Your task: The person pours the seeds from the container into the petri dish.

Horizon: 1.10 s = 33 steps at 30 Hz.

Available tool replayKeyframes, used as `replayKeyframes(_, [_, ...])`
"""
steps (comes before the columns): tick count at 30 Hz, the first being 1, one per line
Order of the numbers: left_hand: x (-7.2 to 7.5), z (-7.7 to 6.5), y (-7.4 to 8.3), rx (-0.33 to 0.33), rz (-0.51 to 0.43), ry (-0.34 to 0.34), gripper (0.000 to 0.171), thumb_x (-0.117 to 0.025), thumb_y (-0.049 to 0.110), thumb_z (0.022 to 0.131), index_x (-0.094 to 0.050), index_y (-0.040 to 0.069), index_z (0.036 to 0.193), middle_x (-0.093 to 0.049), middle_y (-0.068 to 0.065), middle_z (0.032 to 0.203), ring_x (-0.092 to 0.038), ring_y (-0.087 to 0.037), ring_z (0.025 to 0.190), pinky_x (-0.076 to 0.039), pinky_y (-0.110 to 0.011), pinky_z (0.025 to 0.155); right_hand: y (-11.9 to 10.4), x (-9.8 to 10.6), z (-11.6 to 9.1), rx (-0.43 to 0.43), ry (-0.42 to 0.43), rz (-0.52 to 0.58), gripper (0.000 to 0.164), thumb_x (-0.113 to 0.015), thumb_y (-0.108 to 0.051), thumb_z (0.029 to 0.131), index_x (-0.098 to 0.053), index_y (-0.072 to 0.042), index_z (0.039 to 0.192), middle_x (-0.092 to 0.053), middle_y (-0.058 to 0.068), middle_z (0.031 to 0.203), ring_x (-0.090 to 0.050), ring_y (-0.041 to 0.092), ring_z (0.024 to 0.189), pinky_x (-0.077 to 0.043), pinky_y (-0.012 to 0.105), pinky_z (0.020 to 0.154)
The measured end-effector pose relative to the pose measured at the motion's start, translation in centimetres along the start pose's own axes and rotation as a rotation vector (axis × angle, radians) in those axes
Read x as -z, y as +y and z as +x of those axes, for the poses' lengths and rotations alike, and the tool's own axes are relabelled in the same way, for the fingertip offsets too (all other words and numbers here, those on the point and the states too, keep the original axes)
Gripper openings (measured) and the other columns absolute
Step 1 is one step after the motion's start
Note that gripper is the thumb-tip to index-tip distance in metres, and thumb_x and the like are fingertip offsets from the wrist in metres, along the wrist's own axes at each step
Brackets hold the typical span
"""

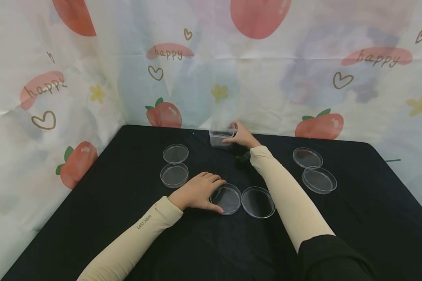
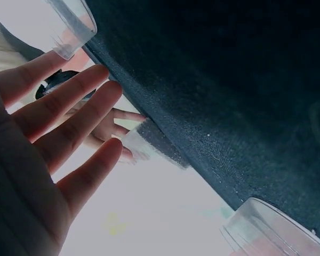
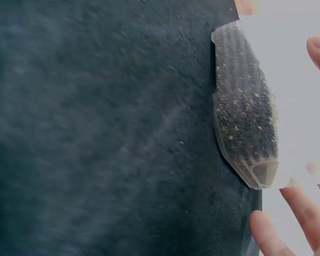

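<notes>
My left hand (image 1: 198, 191) lies at the left side of a clear petri dish (image 1: 227, 200), thumb at its near rim and index finger at its far rim. Its other fingers look straight and spread in the left wrist view. Farther back, my right hand (image 1: 244, 136) grips the right side of a clear plastic tub (image 1: 219, 141), with the thumb in front and fingers behind. Dark, speckled grains (image 3: 242, 112) fill the tub's lower part in the right wrist view. A second petri dish (image 1: 256, 203) sits beside the first, partly overlapped by the right sleeve.
Two petri dishes, a far one (image 1: 176, 153) and a nearer one (image 1: 174, 175), lie on the left. Another pair, a far dish (image 1: 307, 157) and a nearer dish (image 1: 319, 180), lies on the right. A black cloth (image 1: 211, 242) covers the table; a printed curtain (image 1: 260, 86) hangs behind.
</notes>
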<state>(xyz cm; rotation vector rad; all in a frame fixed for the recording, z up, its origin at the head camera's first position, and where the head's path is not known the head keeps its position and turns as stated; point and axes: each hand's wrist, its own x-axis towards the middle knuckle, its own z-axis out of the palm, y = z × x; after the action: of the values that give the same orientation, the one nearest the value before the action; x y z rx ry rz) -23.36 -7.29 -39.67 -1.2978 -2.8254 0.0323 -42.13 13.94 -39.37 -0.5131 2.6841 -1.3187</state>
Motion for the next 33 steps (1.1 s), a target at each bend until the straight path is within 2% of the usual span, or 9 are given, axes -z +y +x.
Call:
replayKeyframes(11, [0.0,0.1,0.0,0.002,0.001,0.020,0.087,-0.058,0.075,0.072,-0.048,0.017,0.136,-0.055,-0.002,0.129,-0.050,-0.017,0.122,-0.034,-0.037,0.111,-1.8,1.0,-1.9,0.020,0.040,0.007,0.090,-0.079,-0.026,0.075,-0.026,-0.001,0.144,-0.041,0.018,0.141,-0.041,0.036,0.129,-0.040,0.053,0.101])
replayKeyframes(19, [-0.2,0.1,0.3,0.006,-0.010,-0.001,0.088,-0.058,0.075,0.073,-0.046,0.017,0.138,-0.054,-0.002,0.132,-0.049,-0.018,0.124,-0.033,-0.038,0.111,-2.6,2.0,-4.4,0.064,0.035,-0.055,0.088,-0.079,-0.026,0.076,-0.028,-0.003,0.143,-0.044,0.018,0.140,-0.041,0.039,0.129,-0.039,0.056,0.101])
replayKeyframes(27, [-0.3,-0.1,0.1,0.008,-0.013,0.008,0.088,-0.058,0.075,0.072,-0.047,0.017,0.137,-0.055,-0.002,0.130,-0.050,-0.019,0.121,-0.034,-0.037,0.110,-3.3,2.9,-6.8,0.088,0.028,-0.091,0.085,-0.079,-0.027,0.075,-0.030,-0.005,0.142,-0.044,0.015,0.139,-0.040,0.039,0.131,-0.037,0.057,0.103])
replayKeyframes(33, [-0.4,0.0,0.0,0.002,-0.008,0.013,0.087,-0.057,0.075,0.073,-0.047,0.017,0.137,-0.055,-0.002,0.129,-0.051,-0.019,0.121,-0.034,-0.037,0.110,-3.7,3.8,-8.8,0.130,0.022,-0.084,0.085,-0.079,-0.022,0.075,-0.030,-0.006,0.143,-0.044,0.016,0.138,-0.043,0.037,0.128,-0.038,0.057,0.101])
